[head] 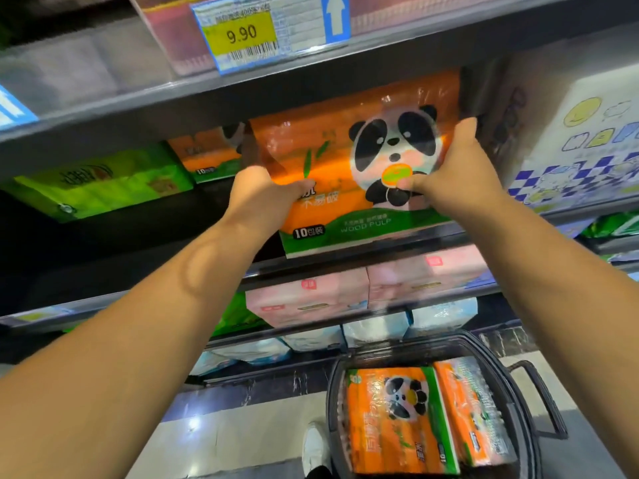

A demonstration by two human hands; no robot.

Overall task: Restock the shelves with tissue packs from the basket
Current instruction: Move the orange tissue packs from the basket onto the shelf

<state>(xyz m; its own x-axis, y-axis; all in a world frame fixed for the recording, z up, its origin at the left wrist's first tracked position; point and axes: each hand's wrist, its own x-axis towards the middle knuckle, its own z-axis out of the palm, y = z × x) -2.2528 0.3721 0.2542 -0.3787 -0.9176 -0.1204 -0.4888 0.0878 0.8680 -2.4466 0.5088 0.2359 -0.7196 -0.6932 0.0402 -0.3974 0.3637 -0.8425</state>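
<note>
while a person's left hand (262,188) and right hand (460,164) grip its two sides, an orange tissue pack (345,150) stands upright at the front of a dark store shelf (397,245), its lower edge at the shelf lip, seen from the head camera. the pack's glossy plastic wrap shows a cartoon panda holding a green and orange disc, bamboo leaves, a green band along the bottom printed "wood pulp", and a "10" mark at the lower left. the left thumb lies across the front, the other fingers tucked behind the left edge; the right thumb presses on the panda while the curled fingers hook over the upper right edge. behind and to the left sits a second orange panda pack (211,153), beside a green pack (103,184). a yellow price tag (242,34) reading 9.90 hangs on the shelf above. a white box with blue checks (581,150) stands to the right. pink packs (311,295) fill the shelf below. down on the floor, a black basket (508,392) holds two more orange panda packs (394,420) side by side, next to a white shoe (314,447).
</note>
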